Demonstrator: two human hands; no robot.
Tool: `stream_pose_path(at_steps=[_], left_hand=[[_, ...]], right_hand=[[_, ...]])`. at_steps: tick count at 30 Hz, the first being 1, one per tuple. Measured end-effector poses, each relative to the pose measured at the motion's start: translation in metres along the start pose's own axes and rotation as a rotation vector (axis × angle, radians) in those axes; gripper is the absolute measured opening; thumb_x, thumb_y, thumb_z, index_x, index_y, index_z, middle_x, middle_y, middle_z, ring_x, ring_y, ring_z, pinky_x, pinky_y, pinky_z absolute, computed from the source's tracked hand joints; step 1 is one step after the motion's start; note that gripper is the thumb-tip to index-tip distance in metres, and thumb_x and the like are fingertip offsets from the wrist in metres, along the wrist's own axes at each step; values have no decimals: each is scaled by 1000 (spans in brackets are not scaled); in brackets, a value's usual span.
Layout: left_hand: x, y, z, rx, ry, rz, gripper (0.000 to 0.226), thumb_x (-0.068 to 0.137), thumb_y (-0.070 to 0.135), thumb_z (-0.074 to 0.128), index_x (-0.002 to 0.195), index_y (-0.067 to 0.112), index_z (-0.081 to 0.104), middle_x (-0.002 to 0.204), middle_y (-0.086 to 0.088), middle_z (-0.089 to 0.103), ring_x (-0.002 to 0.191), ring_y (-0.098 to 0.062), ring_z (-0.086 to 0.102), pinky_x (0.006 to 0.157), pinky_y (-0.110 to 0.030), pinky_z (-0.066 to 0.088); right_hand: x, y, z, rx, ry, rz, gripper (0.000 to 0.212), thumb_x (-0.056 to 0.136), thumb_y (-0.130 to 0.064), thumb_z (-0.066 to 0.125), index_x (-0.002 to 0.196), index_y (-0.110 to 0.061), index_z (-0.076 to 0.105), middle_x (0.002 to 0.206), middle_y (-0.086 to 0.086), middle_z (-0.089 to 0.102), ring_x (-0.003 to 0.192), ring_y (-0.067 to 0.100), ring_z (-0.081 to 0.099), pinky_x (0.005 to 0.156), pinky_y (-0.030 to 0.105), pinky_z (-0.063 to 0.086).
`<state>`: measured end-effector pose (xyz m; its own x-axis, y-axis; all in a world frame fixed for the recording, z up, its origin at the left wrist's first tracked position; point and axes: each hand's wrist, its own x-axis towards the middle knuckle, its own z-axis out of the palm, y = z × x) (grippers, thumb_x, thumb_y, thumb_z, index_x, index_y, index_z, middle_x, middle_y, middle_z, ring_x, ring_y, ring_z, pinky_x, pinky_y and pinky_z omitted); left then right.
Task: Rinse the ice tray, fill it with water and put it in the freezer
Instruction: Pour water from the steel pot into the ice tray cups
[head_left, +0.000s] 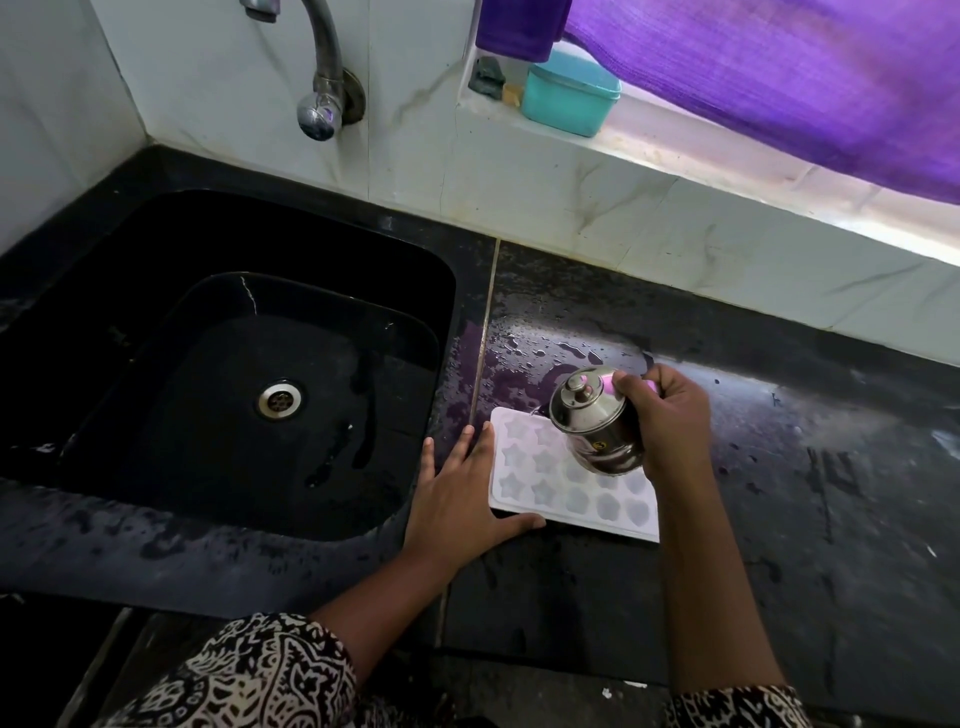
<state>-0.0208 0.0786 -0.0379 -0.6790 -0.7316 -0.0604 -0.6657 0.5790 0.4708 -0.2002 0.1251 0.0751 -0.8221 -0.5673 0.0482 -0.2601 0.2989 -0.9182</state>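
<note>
Head view: ice tray (550, 493) lies flat on wet counter (779, 467), just right of sink (156, 234). L hand (462, 488), fingers spread, steadies its left edge; R hand (670, 421) grips tilted steel pot (592, 421) over it. Pour slow, thin stream, keep tray level, go cavity by cavity

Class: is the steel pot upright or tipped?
Tipped: the right hand holds the steel pot slanted over the ice tray, its lid facing left, not up.

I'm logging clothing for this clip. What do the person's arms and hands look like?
The left hand and right hand are bare: no gloves, rings or watch show. The left sleeve and right sleeve stop well short of the wrists and carry a dense black-and-cream print.
</note>
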Motion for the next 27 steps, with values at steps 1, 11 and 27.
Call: stream_pose_path(at_steps=[1,11,27], left_hand=[[0,0,0,-2,0,0,120,66,89,39,154,17,-1,162,7,11,148,-7,0,119,-47,-8],[0,1,-1,-5,5,2,121,67,89,40,154,17,-2,162,6,12,149,-7,1,119,-46,-9],[-1,2,-1,-8,4,-3,120,67,88,42,154,18,-1,162,6,12,148,-6,0,119,-46,-10]], right_hand=[[0,0,0,-8,0,-4,28,83,-10,64,64,-12,44,63,6,52,58,14,51,47,16,47],[2,0,1,-6,-11,-14,28,83,-10,64,63,-12,45,62,6,53,57,13,52,46,14,46],[3,1,1,51,-3,29,27,81,-12,65,63,-13,45,64,10,53,64,20,53,60,32,49]])
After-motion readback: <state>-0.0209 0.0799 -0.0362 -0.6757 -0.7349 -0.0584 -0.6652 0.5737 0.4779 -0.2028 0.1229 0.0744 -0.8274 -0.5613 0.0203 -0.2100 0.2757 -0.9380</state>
